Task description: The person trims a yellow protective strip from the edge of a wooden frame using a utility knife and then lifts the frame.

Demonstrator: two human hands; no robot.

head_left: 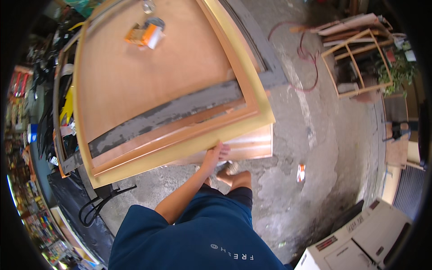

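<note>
Observed: large pale frame [180,150] lies tilted across the upper left and middle of the view, in front of the person, its near rail crossing just above the feet. Inside it, a brown wood panel [175,72]; across the panel's near end, a mottled grey strip [171,112], roughly along the near rail. Farther up the panel: an orange-and-white box [139,38], a grey round item [155,21] just beside it, and a clear item at the top, too blurred to identify.

Beneath: a grey frame [272,76] shows past the right side; a lower wood panel [252,143] juts out under the near right corner, above the concrete floor [279,198].

Grip: left hand [215,157] is at the near rail, right of its middle, fingers part-bent. Cannot tell whether it is closed on the edge or only resting against it; undersides of the fingers hidden. Right hand out of view, so its state is unknown.

Step in hand (judgement): positioning or steadying the pale frame by its near rail. Next move (judgement): calls for a sure hold on that rail, with loose items on the panel kept from sliding
</note>
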